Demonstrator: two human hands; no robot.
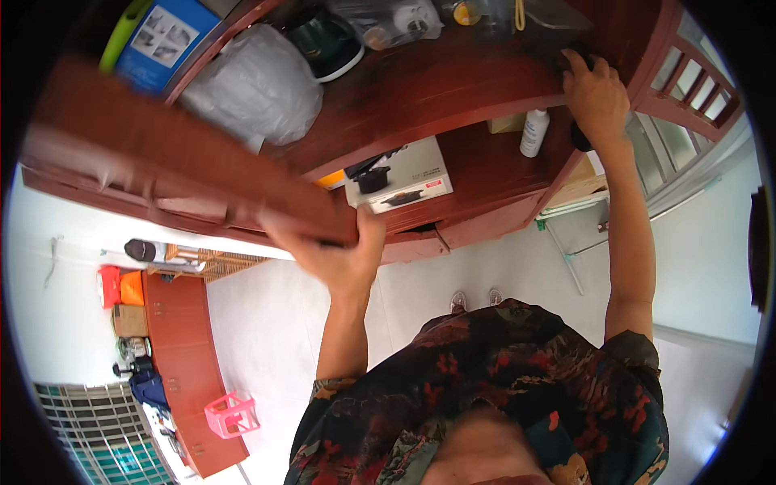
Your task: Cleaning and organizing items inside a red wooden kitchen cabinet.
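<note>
My left hand (339,257) grips the end of a reddish-brown wooden panel (242,188), thumb on one side and fingers underneath. The panel is blurred and looks like a cabinet door; it hides part of the shelves. On the right end of the upper shelf (424,91), my right hand (597,100) has its fingers curled over a small dark object (587,59), mostly hidden. Below that wrist a dark rounded thing (581,137) shows in part. A white bottle (535,133) with writing stands on the lower shelf, left of it.
The upper shelf holds a grey plastic bag (260,91), a dark green electric kettle (324,45) and a clear bag (394,21). A printed cookware box (400,176) sits lower. A slatted wooden door (691,85) hangs at right; a pink plastic stool (230,415) stands on the floor.
</note>
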